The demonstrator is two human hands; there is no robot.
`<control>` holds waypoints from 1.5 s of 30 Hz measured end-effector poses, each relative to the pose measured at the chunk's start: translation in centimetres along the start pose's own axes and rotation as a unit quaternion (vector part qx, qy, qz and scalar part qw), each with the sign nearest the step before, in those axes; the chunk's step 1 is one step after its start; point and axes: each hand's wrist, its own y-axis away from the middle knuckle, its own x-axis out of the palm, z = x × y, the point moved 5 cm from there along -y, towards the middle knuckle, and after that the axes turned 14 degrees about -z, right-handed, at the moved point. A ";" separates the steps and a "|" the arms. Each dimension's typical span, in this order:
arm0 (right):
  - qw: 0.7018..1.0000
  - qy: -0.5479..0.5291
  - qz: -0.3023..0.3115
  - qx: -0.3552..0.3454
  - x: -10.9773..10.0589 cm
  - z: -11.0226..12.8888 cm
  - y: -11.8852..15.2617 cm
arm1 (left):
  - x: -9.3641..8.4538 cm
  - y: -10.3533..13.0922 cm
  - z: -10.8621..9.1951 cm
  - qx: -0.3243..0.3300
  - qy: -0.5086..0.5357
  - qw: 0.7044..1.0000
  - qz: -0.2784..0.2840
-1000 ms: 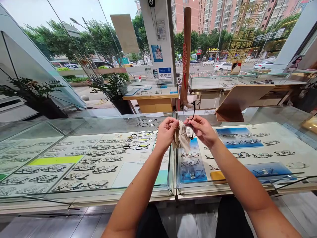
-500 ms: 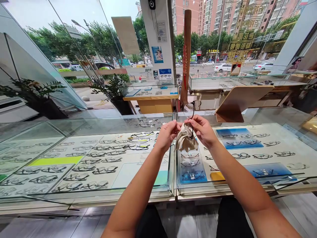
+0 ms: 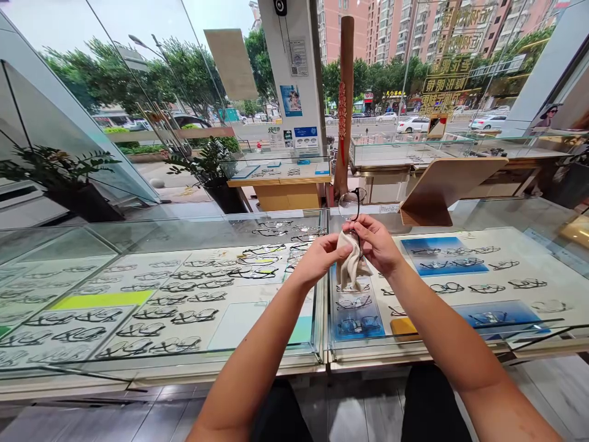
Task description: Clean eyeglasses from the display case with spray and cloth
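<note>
A pair of dark-rimmed glasses (image 3: 356, 204) is held up above the glass counter, its round lenses above my fingers. My right hand (image 3: 376, 244) pinches the frame near its lower part. A crumpled beige cloth (image 3: 352, 264) hangs below the lenses, between the two hands. My left hand (image 3: 322, 258) is closed on the cloth, its thumb pressed against the front of it. The part of the glasses behind the cloth is hidden.
Glass display cases (image 3: 324, 362) with several rows of glasses spread below my hands. A wooden stand (image 3: 448, 190) rests on the right case. Behind stand a wooden post (image 3: 345, 104), a smaller display table (image 3: 288, 196) and potted plants (image 3: 214, 166).
My left hand has moved right, from the cloth's left edge onto its front. The cloth has shifted slightly right and hangs lower, and the glasses have turned so that both lenses show more.
</note>
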 end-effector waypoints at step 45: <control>0.994 0.052 0.054 -0.076 0.9 0.3 1.1 | 0.2 1.3 -0.3 0.115 0.013 0.981 -0.157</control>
